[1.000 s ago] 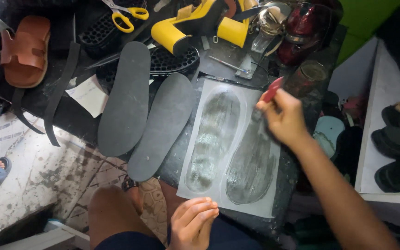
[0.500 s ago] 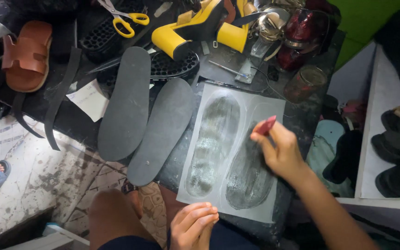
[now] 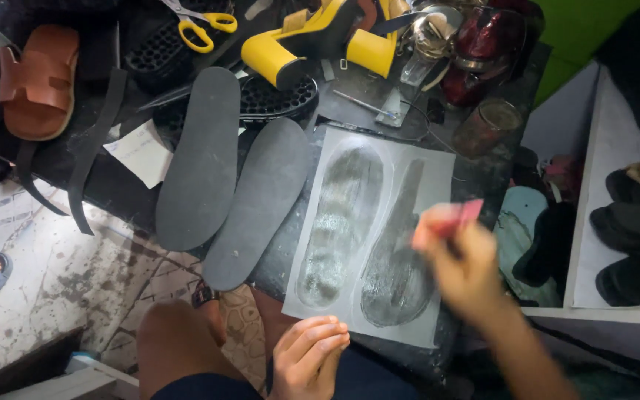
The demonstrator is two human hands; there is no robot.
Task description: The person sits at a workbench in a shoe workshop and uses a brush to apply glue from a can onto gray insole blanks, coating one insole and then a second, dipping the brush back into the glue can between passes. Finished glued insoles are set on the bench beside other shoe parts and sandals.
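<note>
Right hand (image 3: pixel 468 270): blurred, hovering above the right-hand glue print on the grey sheet (image 3: pixel 438 170); fingers pinched together on a small red-pink tool (image 3: pixel 459 216) that sticks up past the knuckles.
Left hand (image 3: pixel 307 357): low in the view, just off the sheet's near-left corner, fingers curled loosely together, holding nothing that shows.
Grey sheet: lies flat on the dark worktop (image 3: pixel 483 178), tilted a little, carrying two sole-shaped smears, the left smear (image 3: pixel 341 226) fully in sight, the right smear (image 3: pixel 394 274) partly behind the right hand.
Sheet edges: near edge reaches the worktop's front, over the person's lap; left edge runs just beside a dark sole.
Dark soles: two, the longer one (image 3: pixel 200 155) and the shorter one (image 3: pixel 259 201), side by side left of the sheet, their near ends hanging past the worktop edge above the tiled floor (image 3: pixel 53 274).
Far edge: crowded by yellow heeled shoes (image 3: pixel 312 37), yellow-handled scissors (image 3: pixel 200 26), a glass jar (image 3: pixel 487 126) and a brown sandal (image 3: pixel 35 81).
Open room: bare sheet above and between the smears; tiled floor at lower left.
Right side: shelf (image 3: pixel 594 222) with dark shoes, close to the right arm.
</note>
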